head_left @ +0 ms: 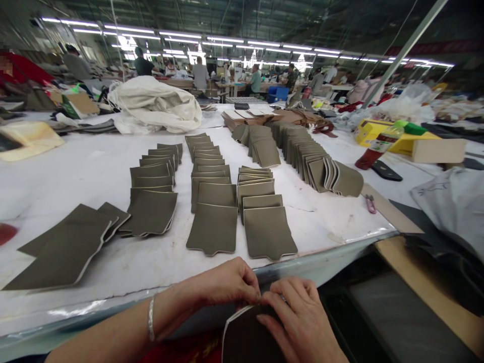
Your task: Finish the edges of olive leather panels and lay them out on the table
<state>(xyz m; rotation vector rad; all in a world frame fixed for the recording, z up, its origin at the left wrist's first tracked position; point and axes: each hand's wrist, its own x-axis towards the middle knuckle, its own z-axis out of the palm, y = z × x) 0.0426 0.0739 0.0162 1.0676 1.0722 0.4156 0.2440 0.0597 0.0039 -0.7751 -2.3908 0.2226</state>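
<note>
Both hands meet at the bottom centre, below the front edge of the white table (75,176). My left hand (227,282) pinches the top edge of a dark olive leather piece (242,338) with a pale rim. My right hand (298,322) lies over the same piece, fingers pressing its upper edge. On the table just ahead, several olive pieces (214,227) lie in overlapping rows. A bracelet sits on my left wrist.
More olive pieces (64,247) lie at the left, and a fanned row (321,166) at the right. A white sack (155,106), a yellow box (401,138), a bottle (378,146) and small scissors (370,203) stand further off. Other people work at distant tables.
</note>
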